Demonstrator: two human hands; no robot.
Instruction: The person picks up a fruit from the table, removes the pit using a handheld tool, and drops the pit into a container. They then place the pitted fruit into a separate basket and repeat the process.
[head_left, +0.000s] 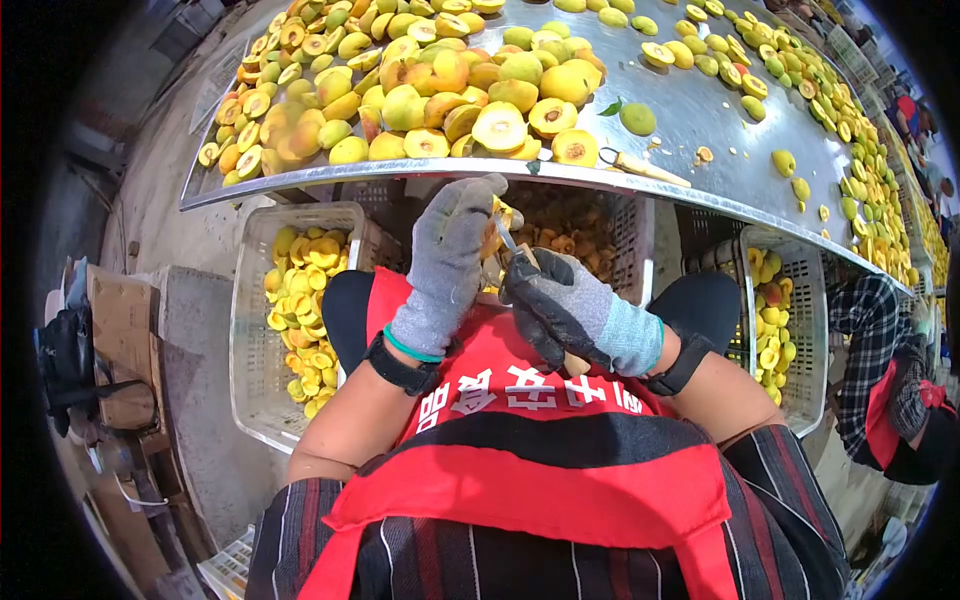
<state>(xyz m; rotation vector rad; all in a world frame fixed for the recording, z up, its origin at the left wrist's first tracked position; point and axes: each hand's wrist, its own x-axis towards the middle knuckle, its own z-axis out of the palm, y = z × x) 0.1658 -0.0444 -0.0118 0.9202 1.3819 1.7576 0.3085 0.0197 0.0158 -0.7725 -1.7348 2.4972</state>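
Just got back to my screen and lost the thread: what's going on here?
The person's gloved left hand holds a piece of fruit while the gloved right hand grips a tool, its metal end at the fruit. A heap of fruit, much of it cut, lies on the metal table. The left crate and right crate hold more.

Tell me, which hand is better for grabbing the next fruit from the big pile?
Probably the left hand: it's nearer the pile, though its piece of fruit must go first. The right hand sits farther back, gripping a tool.

Metal table (690, 110) — halved yellow fruit (498, 126)
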